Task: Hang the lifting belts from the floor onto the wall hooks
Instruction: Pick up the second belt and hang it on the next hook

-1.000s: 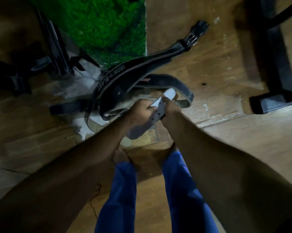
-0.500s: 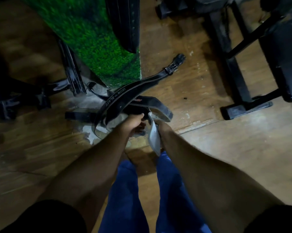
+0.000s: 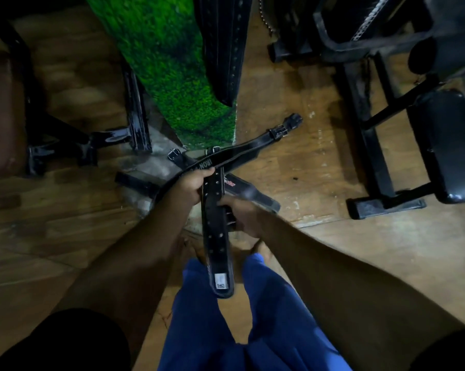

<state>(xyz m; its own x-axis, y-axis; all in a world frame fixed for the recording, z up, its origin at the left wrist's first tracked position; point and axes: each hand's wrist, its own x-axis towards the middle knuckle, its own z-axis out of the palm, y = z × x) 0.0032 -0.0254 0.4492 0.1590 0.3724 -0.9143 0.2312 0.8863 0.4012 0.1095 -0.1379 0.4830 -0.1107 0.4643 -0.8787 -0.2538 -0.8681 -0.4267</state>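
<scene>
Two belts are in your hands: your left hand (image 3: 192,187) is closed around the long belt (image 3: 242,153) printed with white letters, its fingers (image 3: 204,174) wrapped over the strap where it crosses above the floor (image 3: 306,172), and its buckle end (image 3: 284,128) stretches up to the right. Your right hand (image 3: 239,214) grips the punched belt (image 3: 215,236), fingers curled round its edge; that belt hangs down between your knees, with a white label (image 3: 220,281) near its lower tip. A third belt (image 3: 250,194), with red lettering, lies on the floor just behind your right hand, and it looks blurred. Another belt (image 3: 223,46) hangs already against the green wall panel (image 3: 167,62), ahead of you. Small buckled straps (image 3: 175,156) lie at the panel's foot. To the left stands a black metal frame (image 3: 113,135); to the right stands a black bench (image 3: 450,140) on its stand. Your blue trousers (image 3: 274,325) fill the bottom of the view.
</scene>
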